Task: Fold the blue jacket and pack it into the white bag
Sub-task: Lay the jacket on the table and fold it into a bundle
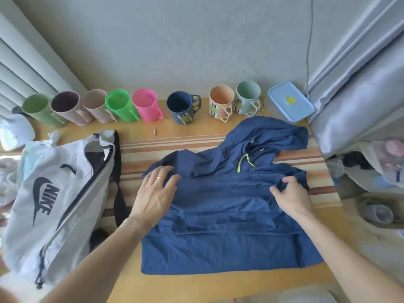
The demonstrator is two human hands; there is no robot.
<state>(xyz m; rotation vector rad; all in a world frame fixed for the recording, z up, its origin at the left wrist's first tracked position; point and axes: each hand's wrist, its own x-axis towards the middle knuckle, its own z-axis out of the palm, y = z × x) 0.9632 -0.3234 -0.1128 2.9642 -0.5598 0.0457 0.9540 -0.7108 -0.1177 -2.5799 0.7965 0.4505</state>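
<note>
The blue jacket [225,215] lies spread on the table, hood toward the wall, a yellow-green zip pull near its collar, both sleeves folded in over the body. My left hand [156,193] rests flat with fingers spread on the jacket's left shoulder. My right hand [290,195] pinches a fold of fabric at the right shoulder. The white bag [54,200], printed with a dark logo and trimmed with a dark zip and strap, lies to the left of the jacket with its top open.
A row of coloured mugs [144,107] lines the wall behind, with a blue lidded box [289,101] at the right end. A small metal object [154,131] lies behind the jacket. Grey curtains [358,84] hang at right, clutter sits beyond both table ends.
</note>
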